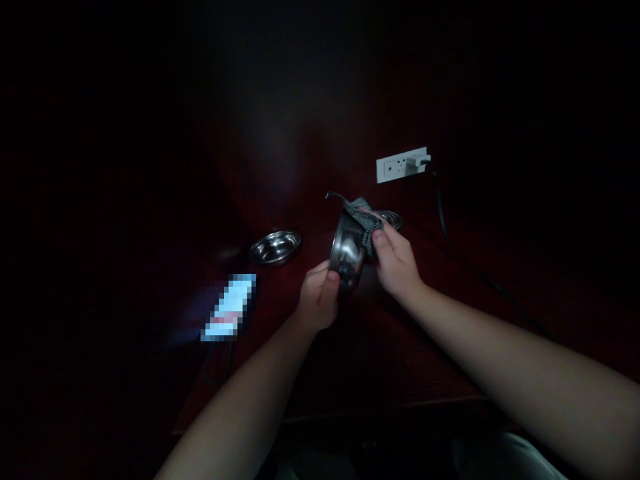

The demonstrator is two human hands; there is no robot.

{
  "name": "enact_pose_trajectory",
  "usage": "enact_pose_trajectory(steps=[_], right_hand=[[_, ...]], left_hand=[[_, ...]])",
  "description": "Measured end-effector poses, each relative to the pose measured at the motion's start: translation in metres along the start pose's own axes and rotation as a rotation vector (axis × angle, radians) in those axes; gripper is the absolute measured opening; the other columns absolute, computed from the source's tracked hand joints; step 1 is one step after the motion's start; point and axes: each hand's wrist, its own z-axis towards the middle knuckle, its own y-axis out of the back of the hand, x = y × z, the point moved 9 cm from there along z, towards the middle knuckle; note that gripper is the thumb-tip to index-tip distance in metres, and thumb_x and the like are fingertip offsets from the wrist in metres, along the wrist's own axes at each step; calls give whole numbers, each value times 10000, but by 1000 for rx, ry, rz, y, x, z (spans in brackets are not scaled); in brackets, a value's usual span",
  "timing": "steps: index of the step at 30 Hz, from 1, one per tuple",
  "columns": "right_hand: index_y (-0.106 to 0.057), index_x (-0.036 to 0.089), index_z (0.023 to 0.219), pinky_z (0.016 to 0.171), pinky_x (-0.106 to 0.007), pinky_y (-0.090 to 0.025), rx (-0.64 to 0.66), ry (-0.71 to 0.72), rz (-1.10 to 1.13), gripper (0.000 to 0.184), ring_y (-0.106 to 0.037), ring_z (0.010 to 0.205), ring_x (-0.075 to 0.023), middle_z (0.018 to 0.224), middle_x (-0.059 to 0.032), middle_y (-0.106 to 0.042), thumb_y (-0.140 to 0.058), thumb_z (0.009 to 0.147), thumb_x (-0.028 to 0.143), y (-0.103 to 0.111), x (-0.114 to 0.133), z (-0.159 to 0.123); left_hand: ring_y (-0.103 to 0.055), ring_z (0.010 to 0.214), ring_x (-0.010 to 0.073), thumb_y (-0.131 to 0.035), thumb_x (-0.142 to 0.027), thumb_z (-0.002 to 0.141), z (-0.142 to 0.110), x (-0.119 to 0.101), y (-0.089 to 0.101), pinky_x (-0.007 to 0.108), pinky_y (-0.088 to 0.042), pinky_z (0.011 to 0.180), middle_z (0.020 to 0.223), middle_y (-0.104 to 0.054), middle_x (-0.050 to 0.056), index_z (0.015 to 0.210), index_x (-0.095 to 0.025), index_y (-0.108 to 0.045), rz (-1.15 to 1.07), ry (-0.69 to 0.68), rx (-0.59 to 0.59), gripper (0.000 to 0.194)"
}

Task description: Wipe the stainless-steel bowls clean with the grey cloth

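Observation:
My left hand (319, 297) is closed on the rim of a shiny stainless steel bowl (349, 257), thumb on the near side. The bowl is held up and tipped on its side, its curved outer wall facing right. In my right hand (397, 262) is a bunched grey cloth (363, 212) with a speckled braided edge or cord. The cloth lies against the upper outer side of the bowl, and one thin end sticks out to the left. The fingers behind the cloth are partly hidden.
A shallow metal dish (275, 248) stands on the dark red table (390, 360), left of the bowl. Another metal dish (393, 219) is partly hidden behind my right hand. A lit, pixelated phone (230, 308) lies at left. A white socket (401, 165) holds a plug with a dark cable (440, 207).

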Motion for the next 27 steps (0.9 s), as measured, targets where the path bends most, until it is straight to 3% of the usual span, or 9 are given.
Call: enact_pose_trajectory(steps=[7,13,19,23,27], right_hand=[[-536,244,1242,1093,-428,-269,115,123,-33,401,-392,1279,-206,1378,-29,-456,-351,920,397,-11,20,-3],[-544,263,1230,1111,-472,-212,234,165,-55,375,-377,1290,-206,1382,-20,-450,-355,922,364,-21,27,-9],[-566,264,1199,1100,-481,-235,298,151,-41,358,-388,1283,-213,1374,-20,-459,-366,917,356,-25,25,-11],[-565,270,1199,1083,-469,-270,313,141,-34,351,-408,1268,-212,1377,-20,-455,-373,916,347,-26,23,-10],[-567,247,1201,1080,-450,-279,333,140,-27,349,-407,1268,-205,1374,-40,-458,-378,916,313,-28,20,-11]], left_hand=[[-573,739,175,-241,-442,918,-2,4,-1,303,-448,668,841,-614,99,806,-124,-640,-52,47,-25,522],[-580,992,207,-231,-474,915,0,13,-1,337,-437,877,1100,-616,115,1071,-139,-604,-97,160,-84,526],[-477,1191,248,-304,-504,890,2,12,-16,387,-337,1034,1251,-544,130,1233,-143,-498,-181,181,42,534],[-464,1207,256,-363,-466,886,-2,10,-29,405,-376,1017,1283,-514,129,1283,-159,-436,-297,202,169,507],[-620,927,235,-375,-498,869,-9,22,-34,367,-548,733,1174,-569,137,1311,-176,-371,-389,367,176,547]])
